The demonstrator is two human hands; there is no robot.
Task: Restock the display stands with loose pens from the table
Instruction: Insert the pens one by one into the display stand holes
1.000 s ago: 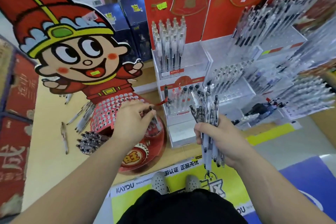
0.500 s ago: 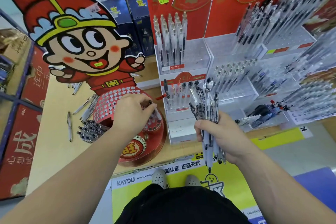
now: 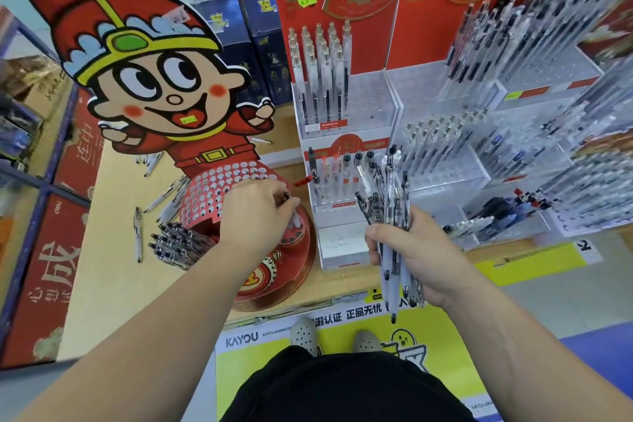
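Pens: thin, light and hard, with smooth sides. I think they could slip or roll away.
Best place to hold: one pen near its top end, with the fingertips, so the tip can go down into a hole.
Left hand (image 3: 255, 217): reaches out over the red stand (image 3: 212, 188) — its fingers are curled and pinch one pen (image 3: 295, 217) by the upper part. The pen points down at the holes in the front of the stand. I cannot tell if the tip is in a hole yet.
Right hand (image 3: 416, 255): held up in front of the clear stand (image 3: 346, 240), with its fingers wrapped tight round a bunch of pens (image 3: 388, 195), which stands nearly straight up.
More pens: a pile of loose pens (image 3: 174, 243) lies on the table (image 3: 102, 284), just left of the red stand.
The two hands: apart — each one holds its own pens.
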